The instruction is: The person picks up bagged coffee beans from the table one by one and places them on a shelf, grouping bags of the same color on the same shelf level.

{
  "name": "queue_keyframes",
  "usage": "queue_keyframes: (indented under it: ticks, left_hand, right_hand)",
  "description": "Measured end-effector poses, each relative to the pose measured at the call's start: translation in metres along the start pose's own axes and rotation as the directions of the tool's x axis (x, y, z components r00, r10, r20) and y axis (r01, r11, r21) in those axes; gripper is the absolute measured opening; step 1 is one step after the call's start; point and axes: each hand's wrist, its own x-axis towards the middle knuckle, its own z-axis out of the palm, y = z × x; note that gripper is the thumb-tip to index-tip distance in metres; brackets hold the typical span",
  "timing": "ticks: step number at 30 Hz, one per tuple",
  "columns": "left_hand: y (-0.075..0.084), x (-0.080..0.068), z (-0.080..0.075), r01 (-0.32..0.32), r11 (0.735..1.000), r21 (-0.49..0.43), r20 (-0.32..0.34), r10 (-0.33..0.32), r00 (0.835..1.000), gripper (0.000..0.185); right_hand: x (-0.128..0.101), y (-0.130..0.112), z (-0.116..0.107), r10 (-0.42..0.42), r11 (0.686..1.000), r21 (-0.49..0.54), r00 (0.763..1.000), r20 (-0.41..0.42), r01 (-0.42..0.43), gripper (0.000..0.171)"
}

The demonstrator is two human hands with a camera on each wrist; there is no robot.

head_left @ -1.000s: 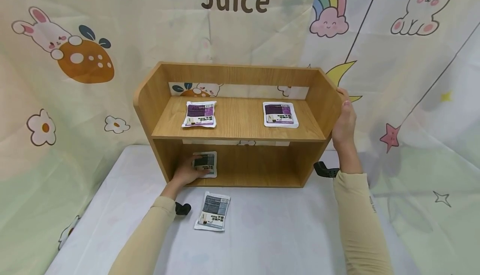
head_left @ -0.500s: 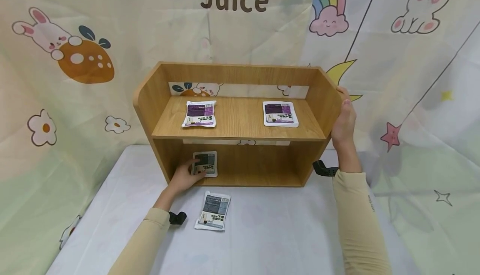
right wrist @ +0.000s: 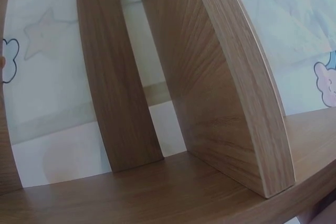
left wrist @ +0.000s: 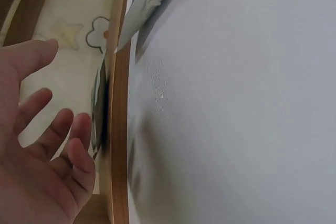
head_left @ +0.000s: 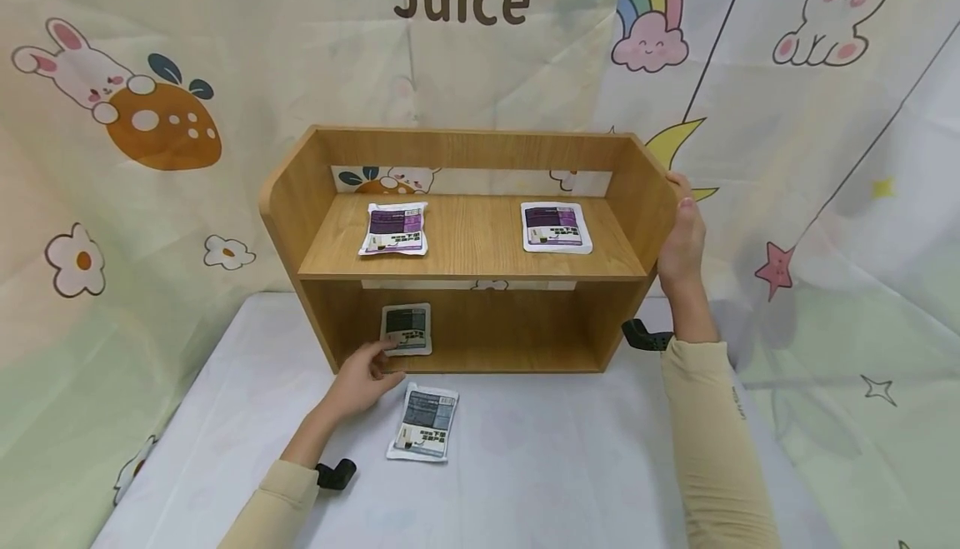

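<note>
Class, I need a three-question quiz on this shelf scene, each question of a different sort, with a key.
1. How many packets lie on the upper board of the wooden shelf?
2. True or false: the left hand grips the dark packet on the lower board.
3. The right hand rests on: A the shelf's side panel, B the packet on the table, C the curtain.

Key:
1. Two: the left purple packet and the right purple packet.
2. False; it is open, just in front.
3. A

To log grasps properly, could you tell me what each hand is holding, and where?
The right hand rests on the shelf's right side panel; the left hand holds nothing.
</note>
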Motion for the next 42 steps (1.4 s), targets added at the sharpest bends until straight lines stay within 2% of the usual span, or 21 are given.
queue_keyframes:
  ticks: [9,16,21,25,28,42]
  left_hand:
    - [0.004,-0.024,0.005,0.009,0.993,-0.121,0.081,0.001,0.997,0.058]
    - [0.007,-0.048,0.013,0.073,0.995,-0.075,0.204,-0.056,0.977,0.068]
    - [0.011,-0.056,0.021,0.041,0.999,-0.032,0.258,-0.032,0.966,0.083]
    - [0.014,-0.061,0.028,-0.002,1.0,-0.022,0.271,0.008,0.963,0.094]
    - [0.017,-0.063,0.033,-0.011,1.0,-0.01,0.28,0.013,0.96,0.098]
    - [0.024,-0.052,0.047,0.049,0.997,0.058,0.24,-0.062,0.969,0.088]
  right_hand:
    - [0.012,0.027,-0.007,0.018,1.0,-0.018,1.0,-0.012,-0.018,0.049]
    - [0.01,0.031,-0.007,0.017,1.0,0.004,1.0,0.004,-0.018,0.048]
    - [0.009,0.031,-0.007,-0.003,1.0,-0.003,1.0,-0.008,0.003,0.048]
    - [0.008,0.03,-0.006,0.0,1.0,-0.013,1.0,-0.012,0.0,0.048]
    - [0.008,0.029,-0.005,0.008,1.0,-0.016,1.0,-0.014,-0.008,0.048]
    - [0.008,0.029,-0.005,0.026,1.0,-0.008,1.0,-0.011,-0.026,0.048]
